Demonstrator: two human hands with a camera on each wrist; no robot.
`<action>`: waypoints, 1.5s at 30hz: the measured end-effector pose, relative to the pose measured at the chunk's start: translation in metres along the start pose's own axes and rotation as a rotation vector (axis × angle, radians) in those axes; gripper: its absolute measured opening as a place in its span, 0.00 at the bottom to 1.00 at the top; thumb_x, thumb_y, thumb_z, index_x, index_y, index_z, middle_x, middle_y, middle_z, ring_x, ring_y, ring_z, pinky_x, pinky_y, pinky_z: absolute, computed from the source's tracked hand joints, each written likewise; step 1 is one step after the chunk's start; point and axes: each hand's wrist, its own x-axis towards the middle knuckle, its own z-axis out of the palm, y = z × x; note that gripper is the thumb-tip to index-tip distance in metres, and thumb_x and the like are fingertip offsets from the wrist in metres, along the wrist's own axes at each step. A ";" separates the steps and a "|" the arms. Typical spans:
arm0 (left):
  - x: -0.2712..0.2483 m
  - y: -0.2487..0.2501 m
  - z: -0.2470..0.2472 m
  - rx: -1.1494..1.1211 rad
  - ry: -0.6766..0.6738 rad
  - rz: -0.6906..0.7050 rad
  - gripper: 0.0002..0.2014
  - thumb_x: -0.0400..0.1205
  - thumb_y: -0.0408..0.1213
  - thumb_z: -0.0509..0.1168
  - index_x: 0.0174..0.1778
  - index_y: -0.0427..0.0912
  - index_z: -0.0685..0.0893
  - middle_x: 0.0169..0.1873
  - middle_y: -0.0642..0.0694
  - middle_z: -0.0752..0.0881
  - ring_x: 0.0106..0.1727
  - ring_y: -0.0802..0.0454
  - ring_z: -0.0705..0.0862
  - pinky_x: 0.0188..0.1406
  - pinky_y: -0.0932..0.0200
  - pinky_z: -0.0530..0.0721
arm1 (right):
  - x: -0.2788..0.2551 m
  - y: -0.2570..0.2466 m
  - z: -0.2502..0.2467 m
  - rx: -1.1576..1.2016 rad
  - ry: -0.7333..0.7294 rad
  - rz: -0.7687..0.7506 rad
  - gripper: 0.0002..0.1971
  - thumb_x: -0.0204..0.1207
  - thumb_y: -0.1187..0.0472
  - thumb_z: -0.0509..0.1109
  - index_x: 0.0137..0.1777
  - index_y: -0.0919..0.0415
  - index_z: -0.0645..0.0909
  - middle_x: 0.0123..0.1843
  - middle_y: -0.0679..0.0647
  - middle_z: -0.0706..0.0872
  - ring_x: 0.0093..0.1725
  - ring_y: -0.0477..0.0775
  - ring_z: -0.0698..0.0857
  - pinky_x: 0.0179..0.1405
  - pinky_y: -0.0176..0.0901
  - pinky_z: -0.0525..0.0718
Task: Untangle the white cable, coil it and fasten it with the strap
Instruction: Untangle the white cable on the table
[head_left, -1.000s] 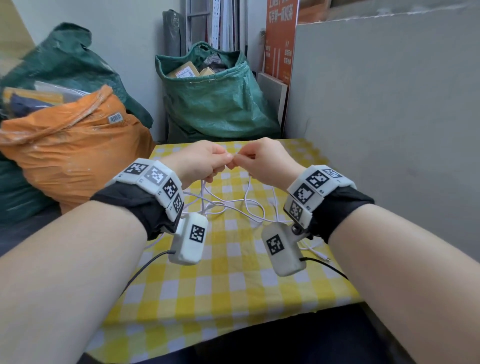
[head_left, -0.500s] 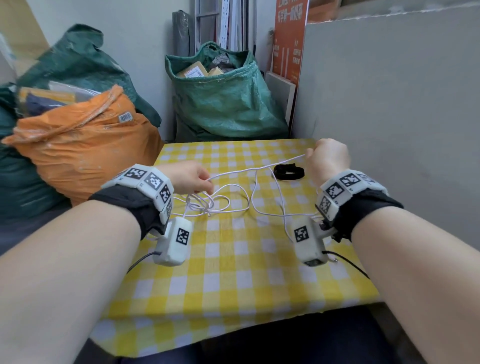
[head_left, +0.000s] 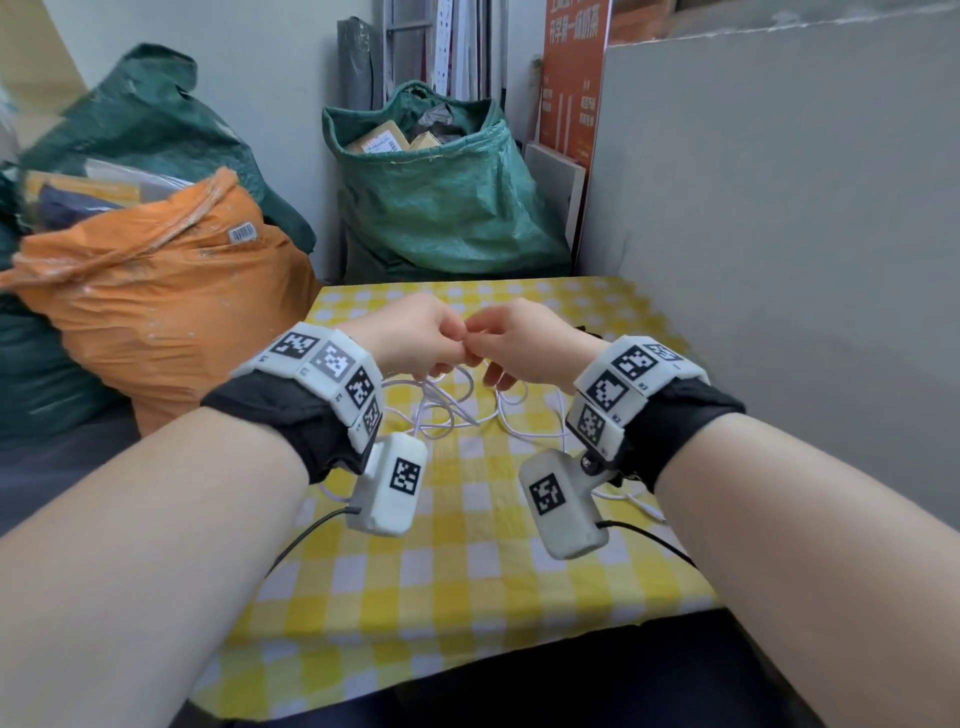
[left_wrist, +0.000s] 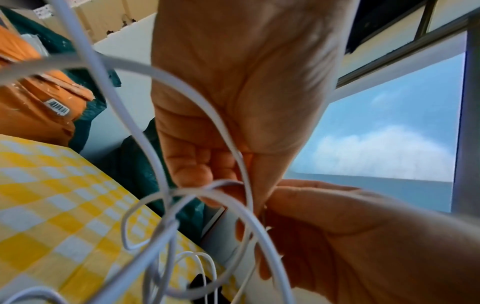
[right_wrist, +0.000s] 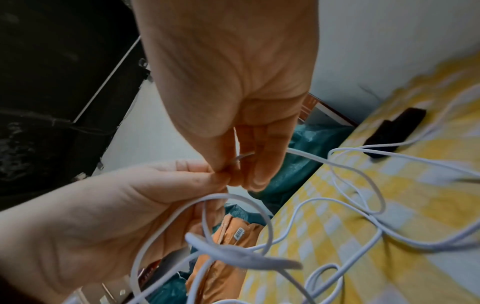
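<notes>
The white cable (head_left: 441, 410) lies in loose tangled loops on the yellow checked tablecloth (head_left: 467, 597), and part of it is lifted up to my hands. My left hand (head_left: 415, 338) and right hand (head_left: 519, 343) meet fingertip to fingertip above the loops. The left hand (left_wrist: 233, 102) has its fingers curled round a strand of cable (left_wrist: 226, 131). The right hand (right_wrist: 233, 82) pinches the cable (right_wrist: 350, 168) between thumb and forefinger, against the left hand (right_wrist: 91, 216). The black strap (right_wrist: 397, 131) lies on the cloth beyond the loops, untouched.
An orange sack (head_left: 156, 291) stands left of the table and a green sack (head_left: 441, 197) behind it. A tall grey board (head_left: 779, 208) runs along the right edge. One cable end (head_left: 649, 512) lies near my right wrist.
Half a second ago my hands were apart with a strand stretched between them. The right hand has now come back left to meet the left hand, and the strand hangs slack.
</notes>
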 end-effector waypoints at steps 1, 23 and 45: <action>-0.001 0.001 -0.001 -0.027 -0.015 -0.013 0.06 0.78 0.32 0.66 0.43 0.38 0.89 0.29 0.45 0.80 0.34 0.50 0.78 0.30 0.62 0.77 | 0.000 0.001 0.000 -0.003 0.002 0.015 0.11 0.81 0.59 0.61 0.48 0.61 0.84 0.36 0.54 0.86 0.30 0.49 0.85 0.25 0.33 0.80; -0.016 0.001 0.002 -0.233 -0.015 -0.035 0.11 0.85 0.33 0.59 0.57 0.40 0.85 0.34 0.49 0.79 0.34 0.56 0.73 0.31 0.66 0.72 | 0.003 0.017 -0.005 0.064 0.267 -0.003 0.12 0.78 0.52 0.69 0.40 0.60 0.82 0.28 0.48 0.75 0.26 0.45 0.73 0.26 0.38 0.72; -0.009 -0.017 0.002 -0.122 0.138 -0.143 0.10 0.85 0.36 0.57 0.53 0.47 0.84 0.34 0.45 0.77 0.30 0.52 0.79 0.30 0.61 0.85 | -0.001 0.018 -0.003 -0.033 0.222 0.007 0.16 0.79 0.57 0.65 0.66 0.53 0.81 0.61 0.50 0.84 0.51 0.49 0.81 0.51 0.37 0.76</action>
